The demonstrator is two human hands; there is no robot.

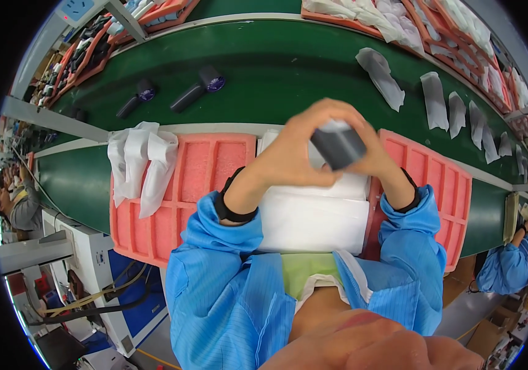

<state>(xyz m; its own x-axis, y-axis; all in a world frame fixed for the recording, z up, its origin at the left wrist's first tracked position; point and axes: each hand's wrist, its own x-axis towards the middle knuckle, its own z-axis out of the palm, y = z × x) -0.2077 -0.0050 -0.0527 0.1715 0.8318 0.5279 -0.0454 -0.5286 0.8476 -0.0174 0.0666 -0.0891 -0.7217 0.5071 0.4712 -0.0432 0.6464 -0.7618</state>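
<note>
Between my two hands, above a stack of white sleeves [313,219], is a dark grey hair dryer [338,147], blurred and only partly visible, with a pale patch at its top. My left hand [293,148] curves round its left side, fingers arched over the top and thumb below. My right hand [375,151] closes on its right side, with some fingers hidden behind it. On the green conveyor belt beyond lie two bare dark hair dryers, one [193,92] with a purple end and a smaller-looking one [133,102] farther left.
A pink foam tray [211,139] on the left bears several white-wrapped items [136,154]; another pink tray [427,160] stands on the right. Several wrapped items [382,77] lie along the belt [276,68]. Filled pink trays [362,21] line its far side. Other people sit left and right.
</note>
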